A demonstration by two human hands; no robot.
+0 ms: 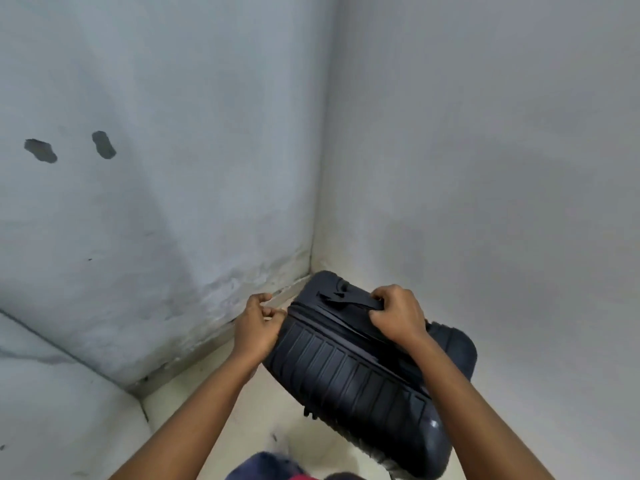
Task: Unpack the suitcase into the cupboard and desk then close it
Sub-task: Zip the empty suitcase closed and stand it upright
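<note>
A black hard-shell suitcase (349,368) with a ribbed side stands closed in the corner of the room, tilted toward me. My right hand (396,315) grips the black carry handle on its top. My left hand (258,323) is at the suitcase's left upper edge, with thumb and fingers pinched together at the zip line; what it pinches is too small to make out. No cupboard or desk is in view.
Two grey walls meet at a corner (311,251) just behind the suitcase. Pale floor tiles (249,410) lie in front. The left wall has two dark patches (104,145). Blue and red fabric (277,469) shows at the bottom edge.
</note>
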